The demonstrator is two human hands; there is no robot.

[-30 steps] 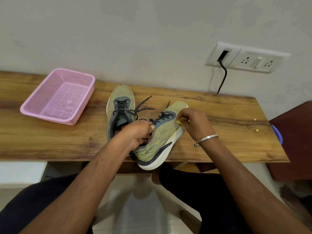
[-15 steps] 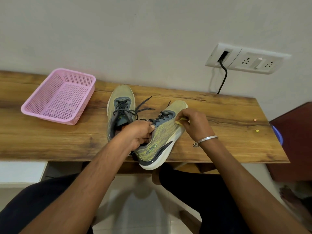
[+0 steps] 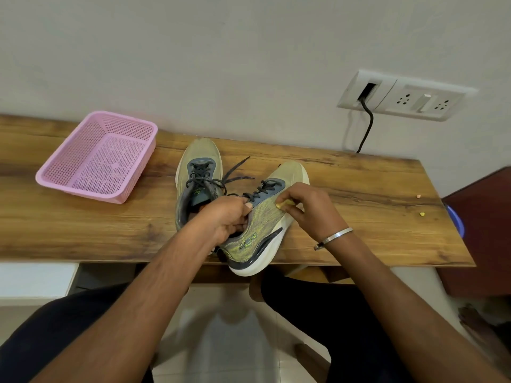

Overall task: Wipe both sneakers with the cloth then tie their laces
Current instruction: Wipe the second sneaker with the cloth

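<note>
Two yellow-green sneakers with dark loose laces lie on the wooden table (image 3: 83,225). The left sneaker (image 3: 197,167) rests flat, toe toward the wall. The right sneaker (image 3: 264,225) is tilted on its side, heel over the table's front edge. My left hand (image 3: 225,217) grips this sneaker at its collar, thumb on the upper. My right hand (image 3: 307,208) holds a small yellow cloth (image 3: 284,203) bunched in its fingers and presses it on the sneaker's outer side near the midsole. Most of the cloth is hidden under the fingers.
An empty pink mesh basket (image 3: 99,158) stands at the table's back left. A wall socket panel (image 3: 403,95) with a black cable (image 3: 366,128) is above the right end. Two small crumbs (image 3: 420,205) lie near the right edge. A dark red piece of furniture (image 3: 481,230) stands right.
My right hand with the cloth has slid slightly along the right sneaker's side toward the heel. The left hand keeps the same grip; the sneakers have barely moved.
</note>
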